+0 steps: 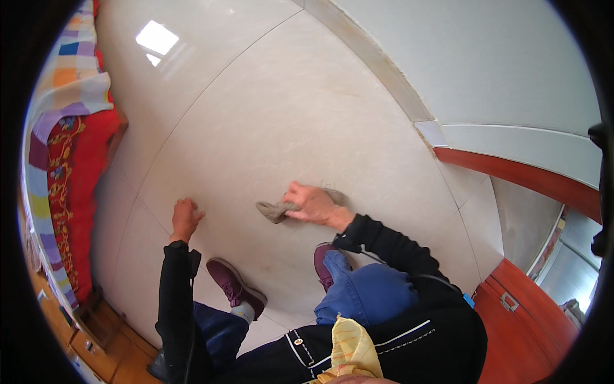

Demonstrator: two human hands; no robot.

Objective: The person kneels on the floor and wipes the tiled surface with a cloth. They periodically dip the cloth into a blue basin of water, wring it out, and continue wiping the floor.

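My right hand (313,203) is closed over a crumpled grey-brown cloth (274,211) on the pale tiled floor (256,134). One end of the cloth sticks out to the left of the fingers, and another part shows behind the hand. The palm side is hidden. My left hand (185,219) hangs off to the left with its fingers loosely bent and the thumb apart, holding nothing. Below the hands, nearer to me, are my two maroon shoes (235,288), set apart on the tiles.
On the left stands a piece of furniture draped with a red patterned cloth (89,192) and a checked cover (80,89). A wooden cabinet (105,339) is at the lower left. A pale wall (486,70) runs along the right, beside a doorway and an open red door (518,320).
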